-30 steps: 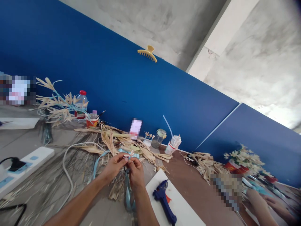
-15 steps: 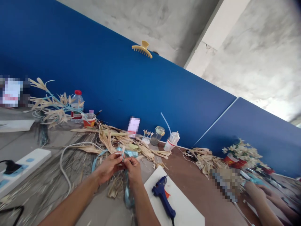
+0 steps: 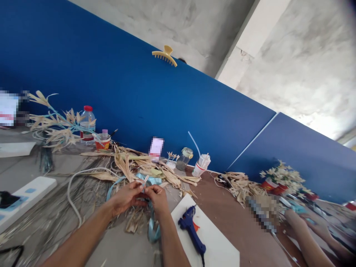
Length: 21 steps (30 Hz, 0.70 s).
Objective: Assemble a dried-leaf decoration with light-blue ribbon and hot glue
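Observation:
My left hand (image 3: 126,198) and my right hand (image 3: 156,196) meet fingertip to fingertip above the middle of the table. Pinched in the left fingers is a small pale piece of dried husk (image 3: 145,179), its tip sticking up. The right fingers close on a light blue ribbon (image 3: 152,231) at the base of the husk; its loose end hangs beside the right wrist. More blue ribbon lies behind the hands among dried husks (image 3: 167,176). The exact wrap between the fingertips is hidden. A blue glue gun (image 3: 192,230) lies on a white board (image 3: 219,241) to the right.
At left are a power strip (image 3: 29,194), a white cable (image 3: 69,193) and thin wires. Husk flowers (image 3: 59,124), a bottle (image 3: 87,122), a jar (image 3: 184,158) and cups (image 3: 200,166) stand along the blue partition (image 3: 125,92). Another person's hands (image 3: 300,222) work at far right.
The whole view has shifted slightly, so things sit a little farther left. My hands stay together at the husk piece, with small finger movements. The other person's hands have moved slightly.

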Each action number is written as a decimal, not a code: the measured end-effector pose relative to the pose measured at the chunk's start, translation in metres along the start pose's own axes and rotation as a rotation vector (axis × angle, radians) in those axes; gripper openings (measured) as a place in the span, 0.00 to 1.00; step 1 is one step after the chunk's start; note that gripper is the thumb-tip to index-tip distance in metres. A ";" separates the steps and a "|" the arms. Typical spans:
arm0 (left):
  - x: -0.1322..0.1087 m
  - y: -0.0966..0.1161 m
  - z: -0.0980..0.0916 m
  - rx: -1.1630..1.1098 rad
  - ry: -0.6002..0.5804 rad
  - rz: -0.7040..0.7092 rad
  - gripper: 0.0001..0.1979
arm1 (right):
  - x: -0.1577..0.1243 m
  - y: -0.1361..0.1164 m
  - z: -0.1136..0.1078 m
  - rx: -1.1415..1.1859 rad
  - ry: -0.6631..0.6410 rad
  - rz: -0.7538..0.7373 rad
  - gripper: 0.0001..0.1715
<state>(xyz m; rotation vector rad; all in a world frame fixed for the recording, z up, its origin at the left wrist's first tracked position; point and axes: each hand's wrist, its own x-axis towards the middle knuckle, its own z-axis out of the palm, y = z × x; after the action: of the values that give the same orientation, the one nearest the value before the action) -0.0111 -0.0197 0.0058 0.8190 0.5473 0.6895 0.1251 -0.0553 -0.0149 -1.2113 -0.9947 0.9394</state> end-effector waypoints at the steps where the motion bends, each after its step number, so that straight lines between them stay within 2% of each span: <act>1: 0.000 0.000 0.000 0.001 -0.001 -0.013 0.15 | 0.000 0.000 0.000 -0.007 -0.001 -0.002 0.04; 4: 0.000 0.001 0.001 -0.031 -0.006 -0.022 0.15 | -0.001 0.000 0.001 0.032 -0.027 0.014 0.05; 13: 0.004 -0.001 0.001 -0.081 0.057 0.086 0.16 | -0.002 0.002 0.003 0.101 -0.058 0.001 0.09; 17: 0.005 -0.001 0.003 0.019 0.092 0.130 0.16 | -0.003 -0.003 0.004 0.043 -0.065 -0.020 0.07; 21: 0.009 -0.005 0.002 0.113 0.132 0.216 0.16 | -0.008 -0.009 0.007 -0.094 -0.042 -0.146 0.07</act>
<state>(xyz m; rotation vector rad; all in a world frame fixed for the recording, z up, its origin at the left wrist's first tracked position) -0.0015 -0.0168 0.0012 0.9519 0.6266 0.9216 0.1161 -0.0622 -0.0058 -1.1838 -1.1560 0.8142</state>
